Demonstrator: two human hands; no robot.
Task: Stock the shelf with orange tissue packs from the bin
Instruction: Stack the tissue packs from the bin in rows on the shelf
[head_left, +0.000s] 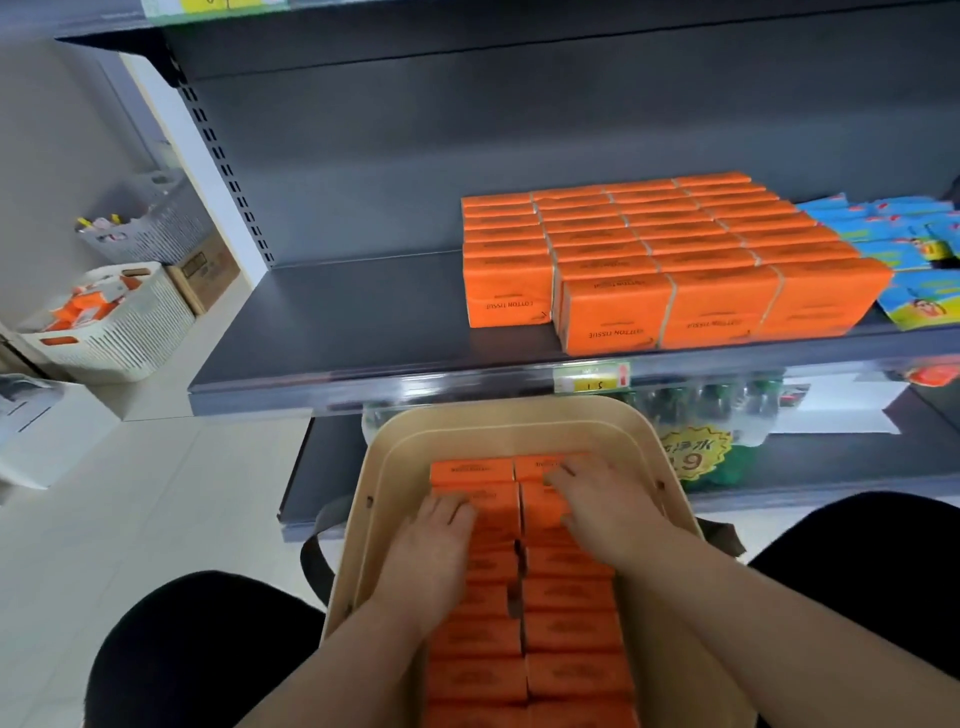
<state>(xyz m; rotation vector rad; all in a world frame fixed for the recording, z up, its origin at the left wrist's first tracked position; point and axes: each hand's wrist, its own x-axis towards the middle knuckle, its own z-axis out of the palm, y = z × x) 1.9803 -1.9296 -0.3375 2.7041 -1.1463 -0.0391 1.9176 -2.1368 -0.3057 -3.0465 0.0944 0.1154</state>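
Since the bin (519, 415) sits at six o'clock between the knees, just below the shelf (332, 322) edge, both hands drop straight onto its two rows of orange tissue packs (571, 629). The left hand (441, 545) and right hand (597, 504) lie palm-down with fingertips hooked at the far packs, probably to lift several together; whether a grip has closed, I cannot tell. Stocked packs (649, 249) at one o'clock butt against blue packs (883, 244) at two, so new ones likely go on their left.

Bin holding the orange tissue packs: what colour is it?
Beige bin, clearest in the head view.
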